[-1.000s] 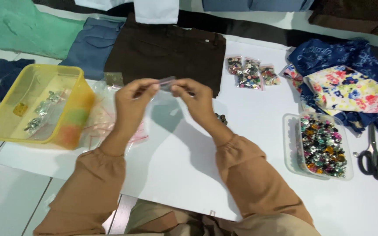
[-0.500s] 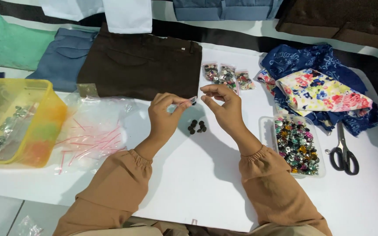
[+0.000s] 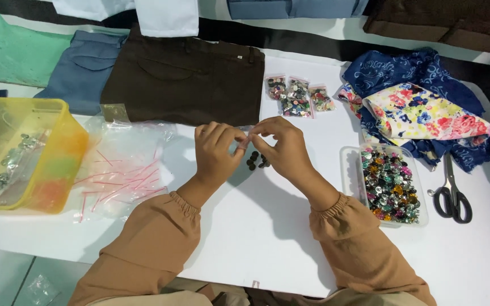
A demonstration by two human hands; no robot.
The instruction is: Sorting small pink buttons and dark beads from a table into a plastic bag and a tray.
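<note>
I see a matte white table [image 3: 267,243] with folded dark brown trousers [image 3: 182,79] at its far edge, a translucent yellow tub [image 3: 58,164] and a heap of crinkly clear bags [image 3: 120,164] to the left. My left hand [image 3: 215,154] and right hand [image 3: 283,150] meet fingertip to fingertip, pinched on something too small to identify. Small dark round buttons [image 3: 256,161] lie just beneath them

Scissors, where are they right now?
In the head view, the black-handled scissors lie on the white table at the far right, just right of the clear tray of buttons, below the floral cloth.
</note>
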